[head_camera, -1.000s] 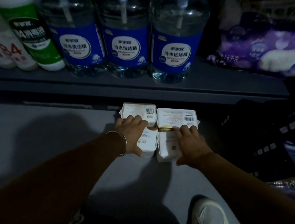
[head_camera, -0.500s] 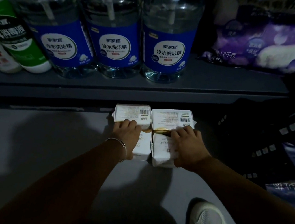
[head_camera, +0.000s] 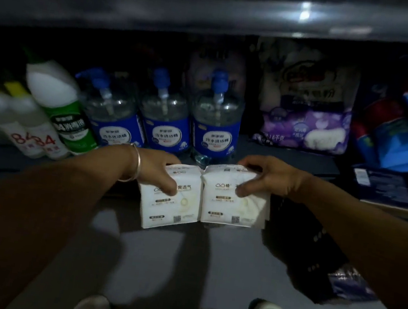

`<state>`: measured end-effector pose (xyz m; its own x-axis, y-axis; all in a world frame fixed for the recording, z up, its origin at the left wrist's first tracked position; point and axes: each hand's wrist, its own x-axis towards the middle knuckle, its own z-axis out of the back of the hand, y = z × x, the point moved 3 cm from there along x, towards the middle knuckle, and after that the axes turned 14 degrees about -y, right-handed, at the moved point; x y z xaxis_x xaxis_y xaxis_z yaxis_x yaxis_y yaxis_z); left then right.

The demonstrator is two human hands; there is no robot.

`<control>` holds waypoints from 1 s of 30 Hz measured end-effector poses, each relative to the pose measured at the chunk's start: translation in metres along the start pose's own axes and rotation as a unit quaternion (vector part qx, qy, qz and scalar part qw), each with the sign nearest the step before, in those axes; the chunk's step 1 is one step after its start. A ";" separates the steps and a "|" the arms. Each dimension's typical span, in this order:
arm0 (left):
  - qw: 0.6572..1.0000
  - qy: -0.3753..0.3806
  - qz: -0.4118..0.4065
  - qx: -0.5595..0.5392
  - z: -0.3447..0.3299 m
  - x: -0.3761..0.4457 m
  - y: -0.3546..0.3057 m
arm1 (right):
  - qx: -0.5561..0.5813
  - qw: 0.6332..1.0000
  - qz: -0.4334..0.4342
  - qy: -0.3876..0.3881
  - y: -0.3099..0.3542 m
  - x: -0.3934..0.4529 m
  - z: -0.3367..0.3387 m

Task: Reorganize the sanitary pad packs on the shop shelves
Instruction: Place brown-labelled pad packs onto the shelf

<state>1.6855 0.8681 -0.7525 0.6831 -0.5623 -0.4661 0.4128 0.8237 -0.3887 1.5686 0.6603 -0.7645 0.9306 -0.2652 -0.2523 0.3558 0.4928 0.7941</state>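
I've lifted both packs off the floor: left hand grips the left sanitary pad pack, right hand the right sanitary pad pack, ready for shelving.

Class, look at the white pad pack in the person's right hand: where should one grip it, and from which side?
Grip the right pad pack at its upper edge, coming from its outer right side as the right hand does; the left pack blocks the inner side.
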 end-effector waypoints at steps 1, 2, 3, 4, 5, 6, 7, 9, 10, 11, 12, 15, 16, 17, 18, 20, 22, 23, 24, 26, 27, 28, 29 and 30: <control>1.000 -0.010 -0.006 0.010 0.016 -0.011 -0.007 | 0.011 1.000 0.007 -0.009 0.016 -0.006 0.010; 1.000 -0.019 -0.011 0.018 0.032 -0.023 -0.013 | 0.016 1.000 0.016 -0.015 0.031 -0.012 0.020; 0.999 -0.026 -0.015 0.021 0.047 -0.034 -0.020 | 0.015 0.999 0.027 -0.023 0.046 -0.018 0.029; 0.999 -0.030 -0.020 0.018 0.061 -0.045 -0.025 | 0.011 0.999 0.042 -0.030 0.060 -0.023 0.037; 0.999 -0.036 -0.025 0.020 0.076 -0.055 -0.031 | 0.009 0.998 0.057 -0.038 0.076 -0.029 0.046; 0.998 -0.045 -0.031 0.027 0.090 -0.066 -0.038 | 0.012 0.997 0.067 -0.046 0.090 -0.032 0.056; 0.997 -0.057 -0.037 0.033 0.106 -0.075 -0.044 | 0.018 0.996 0.075 -0.052 0.105 -0.036 0.066; 0.995 -0.083 -0.043 0.032 0.136 -0.091 -0.054 | 0.022 0.994 0.089 -0.055 0.133 -0.041 0.085; 0.994 -0.096 -0.046 0.030 0.152 -0.098 -0.060 | 0.022 0.993 0.096 -0.060 0.146 -0.043 0.095; 0.992 -0.112 -0.050 0.029 0.167 -0.105 -0.065 | 0.026 0.992 0.105 -0.069 0.159 -0.044 0.104; 0.990 -0.130 -0.053 0.024 0.182 -0.110 -0.070 | 0.034 0.989 0.115 -0.084 0.172 -0.044 0.113; 0.981 -0.182 -0.063 0.024 0.225 -0.118 -0.084 | 0.052 0.979 0.144 -0.132 0.207 -0.043 0.139; 0.978 -0.198 -0.066 0.027 0.238 -0.119 -0.087 | 0.046 0.976 0.154 -0.145 0.219 -0.043 0.146; 0.974 -0.216 -0.068 0.030 0.252 -0.120 -0.089 | 0.041 0.973 0.164 -0.156 0.230 -0.042 0.153; 0.970 -0.231 -0.069 0.028 0.264 -0.120 -0.091 | 0.043 0.970 0.171 -0.167 0.240 -0.039 0.159; 0.965 -0.253 -0.069 0.021 0.286 -0.118 -0.095 | 0.047 0.964 0.181 -0.191 0.258 -0.033 0.169; 0.962 -0.267 -0.066 0.009 0.303 -0.114 -0.098 | 0.036 0.957 0.191 -0.216 0.274 -0.024 0.177; 0.960 -0.273 -0.062 0.008 0.311 -0.112 -0.100 | 0.032 0.954 0.194 -0.227 0.281 -0.019 0.180; 0.958 -0.281 -0.057 0.009 0.317 -0.109 -0.101 | 0.026 0.951 0.194 -0.240 0.286 -0.013 0.182; 0.954 -0.297 -0.045 0.009 0.329 -0.101 -0.105 | 0.011 0.943 0.195 -0.270 0.296 -0.002 0.185; 0.952 -0.303 -0.038 -0.001 0.335 -0.095 -0.106 | 0.001 0.937 0.196 -0.288 0.300 0.003 0.186; 0.951 -0.308 -0.032 -0.015 0.340 -0.089 -0.106 | -0.010 0.931 0.198 -0.307 0.303 0.008 0.187; 0.949 -0.313 -0.029 -0.026 0.344 -0.082 -0.107 | -0.023 0.923 0.202 -0.327 0.305 0.012 0.186; 0.946 -0.321 -0.028 -0.031 0.348 -0.076 -0.109 | -0.035 0.914 0.206 -0.349 0.307 0.017 0.187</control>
<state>1.7983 0.8464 -0.3977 0.8949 -0.4279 0.1271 0.4362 0.7777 -0.4527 1.6773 0.6522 -0.4217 0.7134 -0.4976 0.4933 0.0149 0.7147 0.6993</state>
